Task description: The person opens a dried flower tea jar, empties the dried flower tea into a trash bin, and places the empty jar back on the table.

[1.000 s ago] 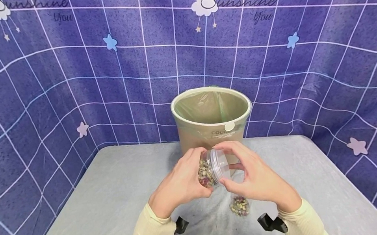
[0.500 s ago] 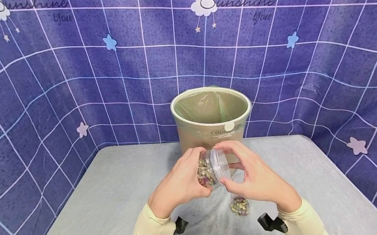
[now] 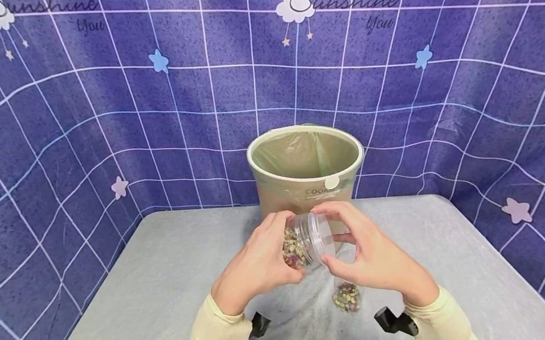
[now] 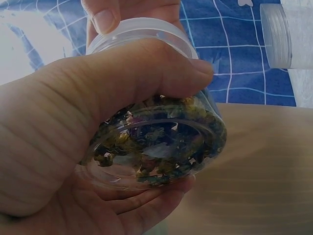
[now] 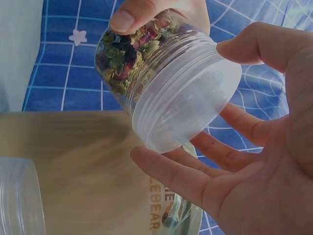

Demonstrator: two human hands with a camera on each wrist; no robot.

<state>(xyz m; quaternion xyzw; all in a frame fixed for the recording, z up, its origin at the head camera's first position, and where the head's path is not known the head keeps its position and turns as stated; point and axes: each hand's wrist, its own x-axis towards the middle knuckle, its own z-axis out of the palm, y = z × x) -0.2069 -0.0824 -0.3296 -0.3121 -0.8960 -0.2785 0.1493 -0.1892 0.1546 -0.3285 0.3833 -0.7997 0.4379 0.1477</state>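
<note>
In the head view, my left hand (image 3: 258, 261) grips a clear jar (image 3: 294, 247) of dried flowers, held on its side above the table. Thumb and fingers wrap its body, as the left wrist view shows. My right hand (image 3: 373, 248) pinches the rim of the translucent lid (image 5: 188, 105) between thumb and fingertips. The lid sits at the jar's mouth, facing right; whether its threads still engage I cannot tell. Below the right hand, a second clear jar (image 3: 347, 297) with dried flowers stands on the table, partly hidden by that hand.
A beige bin (image 3: 275, 192) with a thin green liner stands just behind the hands. Grey cloth covers the table (image 3: 186, 262). A blue-purple grid curtain (image 3: 193, 117) hangs around the back and sides.
The lid and my right hand have shifted slightly right, the jar and left hand slightly left. More of the jar's threaded neck shows now. The second jar has not moved.
</note>
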